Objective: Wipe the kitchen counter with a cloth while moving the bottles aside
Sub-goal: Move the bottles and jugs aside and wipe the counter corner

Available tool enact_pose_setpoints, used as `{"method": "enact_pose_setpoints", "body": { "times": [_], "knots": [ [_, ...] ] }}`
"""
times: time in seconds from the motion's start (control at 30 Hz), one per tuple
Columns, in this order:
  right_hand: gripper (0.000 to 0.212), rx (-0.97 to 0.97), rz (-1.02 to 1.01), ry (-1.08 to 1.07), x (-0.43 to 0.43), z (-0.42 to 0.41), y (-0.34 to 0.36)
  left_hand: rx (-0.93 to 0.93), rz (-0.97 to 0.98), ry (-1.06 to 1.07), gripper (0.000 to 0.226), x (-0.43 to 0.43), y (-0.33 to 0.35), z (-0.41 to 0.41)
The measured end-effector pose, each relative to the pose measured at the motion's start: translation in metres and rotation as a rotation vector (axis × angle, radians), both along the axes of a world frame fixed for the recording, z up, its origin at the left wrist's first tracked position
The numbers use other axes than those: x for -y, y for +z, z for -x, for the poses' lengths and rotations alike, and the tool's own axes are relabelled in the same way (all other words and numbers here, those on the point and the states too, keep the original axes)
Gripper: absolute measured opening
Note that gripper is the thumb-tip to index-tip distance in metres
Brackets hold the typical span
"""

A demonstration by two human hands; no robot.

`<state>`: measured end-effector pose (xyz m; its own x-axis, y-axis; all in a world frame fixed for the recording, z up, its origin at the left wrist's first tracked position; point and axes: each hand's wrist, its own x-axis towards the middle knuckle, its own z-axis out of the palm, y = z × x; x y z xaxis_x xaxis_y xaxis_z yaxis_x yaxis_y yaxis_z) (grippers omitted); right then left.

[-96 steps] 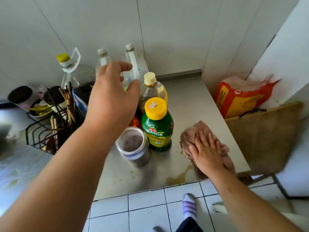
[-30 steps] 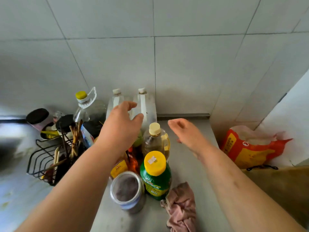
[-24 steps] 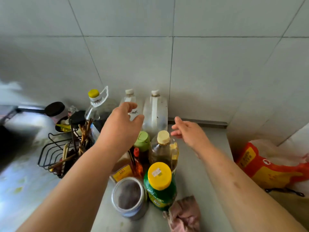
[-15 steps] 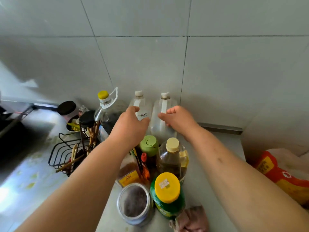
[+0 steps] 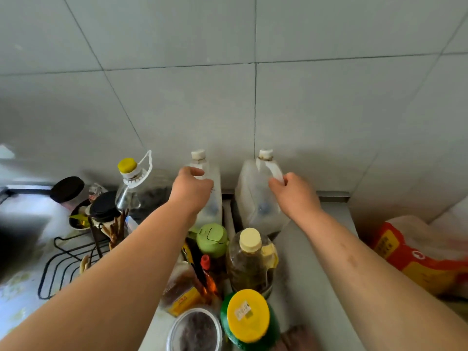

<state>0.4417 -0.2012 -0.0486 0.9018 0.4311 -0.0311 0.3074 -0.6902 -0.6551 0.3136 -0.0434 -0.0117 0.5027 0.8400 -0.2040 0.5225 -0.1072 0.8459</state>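
Both jugs had been pulled apart since half a second before, when they stood side by side against the wall; a gap of bare steel desk [image 5: 301,252] showed between them. The right hand [image 5: 295,192] was curled around the white strap handle of the right jug [image 5: 253,196], a cloudy, squarish plastic container with a small cap. The left hand [image 5: 191,190] was closed over the shoulder of the left jug [image 5: 211,198], of the same cloudy plastic and flat-sided form.

Below the left hand, toward the person, stood a round green-lidded bottle [image 5: 211,238], a clear bottle of dark oil with a cream cap [image 5: 249,259], a green bottle with a wide yellow cap [image 5: 248,317] and a round transparent jar [image 5: 195,330] with dark content. Left of the left hand was a clear oil bottle with a yellow cap and white loop handle [image 5: 138,183], and further left a black wire rack [image 5: 68,262].

Only a soft pinkish corner of the cloth [image 5: 295,338] showed at the bottom edge, below the right forearm. A glossy red and yellow bag [image 5: 415,257] lay to the right of that arm.
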Motion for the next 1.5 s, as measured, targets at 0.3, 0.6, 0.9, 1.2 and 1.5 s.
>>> {"method": "enact_pose_setpoints", "body": {
  "times": [0.3, 0.6, 0.9, 1.2, 1.5],
  "knots": [
    [0.028, 0.062, 0.024, -0.182, 0.058, -0.017, -0.001, 0.156, 0.143, -0.105, 0.009, 0.019, 0.020, -0.034],
    [0.026, 0.077, 0.035, -0.387, 0.116, -0.039, -0.004, 0.128, 0.343, -0.279, 0.020, 0.079, 0.031, -0.082],
    [0.034, 0.204, 0.077, -0.432, 0.135, -0.049, -0.012, 0.110, 0.514, -0.349, 0.028, 0.131, 0.020, -0.120],
    [0.036, 0.263, 0.083, -0.482, 0.132, -0.070, -0.013, 0.150, 0.579, -0.450, 0.023, 0.147, 0.011, -0.129],
    [0.037, 0.309, -0.207, -0.364, 0.149, -0.059, -0.020, -0.088, 0.048, -0.415, 0.041, 0.141, 0.011, -0.125]
  ]
}}
